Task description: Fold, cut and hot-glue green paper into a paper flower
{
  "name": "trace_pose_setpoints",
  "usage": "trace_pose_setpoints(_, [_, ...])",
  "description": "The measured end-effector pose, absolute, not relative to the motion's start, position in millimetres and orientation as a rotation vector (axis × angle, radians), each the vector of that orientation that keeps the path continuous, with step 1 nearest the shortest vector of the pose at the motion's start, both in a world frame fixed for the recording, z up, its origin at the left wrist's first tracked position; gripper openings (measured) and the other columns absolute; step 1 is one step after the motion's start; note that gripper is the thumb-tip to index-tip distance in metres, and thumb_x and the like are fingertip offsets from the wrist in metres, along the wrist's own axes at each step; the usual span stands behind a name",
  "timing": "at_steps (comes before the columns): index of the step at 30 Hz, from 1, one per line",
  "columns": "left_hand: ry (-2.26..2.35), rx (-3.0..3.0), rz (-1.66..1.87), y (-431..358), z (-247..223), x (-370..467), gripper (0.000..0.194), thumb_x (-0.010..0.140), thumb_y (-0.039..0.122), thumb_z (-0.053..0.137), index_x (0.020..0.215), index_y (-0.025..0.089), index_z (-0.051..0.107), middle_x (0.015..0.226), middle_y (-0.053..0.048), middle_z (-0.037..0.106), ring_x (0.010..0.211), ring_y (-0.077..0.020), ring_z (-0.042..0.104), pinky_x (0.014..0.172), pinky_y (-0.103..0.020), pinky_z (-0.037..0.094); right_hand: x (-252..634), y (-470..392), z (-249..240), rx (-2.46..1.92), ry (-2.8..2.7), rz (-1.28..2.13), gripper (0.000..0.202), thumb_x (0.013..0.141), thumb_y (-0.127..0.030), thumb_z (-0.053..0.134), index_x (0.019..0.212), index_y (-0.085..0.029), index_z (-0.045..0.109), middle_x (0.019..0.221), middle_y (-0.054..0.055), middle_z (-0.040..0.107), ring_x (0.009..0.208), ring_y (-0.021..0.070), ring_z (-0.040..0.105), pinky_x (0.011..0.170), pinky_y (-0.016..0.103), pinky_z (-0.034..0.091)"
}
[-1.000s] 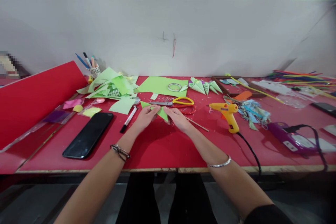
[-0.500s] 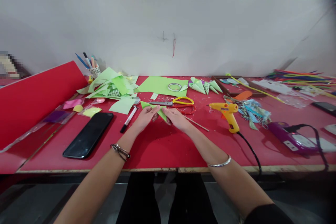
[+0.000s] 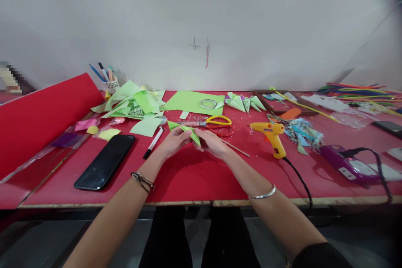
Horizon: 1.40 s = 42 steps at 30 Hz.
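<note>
Between my two hands is a folded piece of light green paper (image 3: 194, 135), held above the red tabletop. My left hand (image 3: 176, 140) closes on its left side, with the thumb along the fold and a pointed corner sticking out past the fingers. On the other side my right hand (image 3: 213, 142) grips the right part; its fingertips are partly hidden. Just beyond the hands lie scissors (image 3: 221, 121) with yellow and red handles. A thin stick (image 3: 237, 149) rests to the right of my right hand, and a white marker with a black cap (image 3: 153, 143) to the left of my left hand.
A black phone (image 3: 105, 162) lies at left, below green paper scraps (image 3: 132, 102). Green paper cones (image 3: 237, 102) and a tape ring (image 3: 209, 104) are at the back. At right are a yellow glue gun (image 3: 271, 136), its cord, and a purple power strip (image 3: 351, 165).
Both hands have shifted slightly around the green paper, and the right fingers now cover more of it. The paper looks tilted a little differently. Everything else stays put.
</note>
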<state>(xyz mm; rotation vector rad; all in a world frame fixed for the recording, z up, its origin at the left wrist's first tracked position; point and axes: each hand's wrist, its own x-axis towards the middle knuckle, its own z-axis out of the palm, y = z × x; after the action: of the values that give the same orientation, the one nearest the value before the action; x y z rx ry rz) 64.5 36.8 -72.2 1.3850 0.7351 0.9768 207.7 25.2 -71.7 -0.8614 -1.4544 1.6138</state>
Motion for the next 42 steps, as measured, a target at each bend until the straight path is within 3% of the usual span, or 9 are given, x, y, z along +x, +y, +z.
trace_pose_setpoints(9, [0.718,1.213,1.104,41.8,-74.8,66.1,0.031,0.067,0.035,0.061,0.089,0.014,0.062,0.069,-0.001,0.06,0.056,-0.0065,0.046,0.053,-0.019,0.038,208.5,31.3,-80.3,-0.942,-1.486,1.489,0.044,0.077,-0.052,0.041,0.049,-0.017,0.043,0.039,-0.005,0.041,0.038,0.0061,0.035,0.042,0.021,0.025])
trace_pose_setpoints(16, [0.742,1.217,1.087,38.6,-70.1,64.9,0.029,0.068,0.038,0.057,0.082,0.014,0.062,0.067,0.0,0.059,0.061,-0.0095,0.052,0.061,-0.023,0.043,210.1,27.4,-76.3,-0.775,-1.591,1.525,0.046,0.074,-0.048,0.049,0.043,-0.016,0.036,0.037,-0.008,0.033,0.036,0.0036,0.03,0.043,0.021,0.024])
trace_pose_setpoints(27, [0.857,1.356,1.036,37.3,-70.6,64.1,0.031,0.07,0.043,0.052,0.079,0.014,0.059,0.067,-0.002,0.057,0.052,-0.0086,0.047,0.049,-0.02,0.038,212.2,24.4,-71.2,-0.772,-1.773,1.655,0.043,0.077,-0.043,0.045,0.045,-0.015,0.044,0.039,-0.004,0.042,0.039,0.0049,0.037,0.043,0.021,0.026])
trace_pose_setpoints(32, [0.859,1.475,1.046,38.1,-69.7,65.9,0.028,0.07,0.041,0.054,0.082,0.015,0.054,0.059,0.004,0.047,0.05,-0.0069,0.041,0.052,-0.02,0.035,210.5,26.4,-71.7,-0.825,-1.73,1.553,0.043,0.077,-0.046,0.042,0.048,-0.015,0.046,0.04,-0.004,0.042,0.039,0.0046,0.037,0.044,0.021,0.027])
trace_pose_setpoints(42, [0.908,1.874,0.893,36.7,-67.4,66.2,0.028,0.078,0.038,0.043,0.066,0.014,0.05,0.057,0.004,0.045,0.053,-0.0077,0.04,0.054,-0.02,0.033,207.7,35.8,-78.3,-1.0,-1.526,1.277,0.042,0.074,-0.049,0.044,0.048,-0.016,0.044,0.039,-0.005,0.042,0.035,0.0045,0.036,0.039,0.02,0.026])
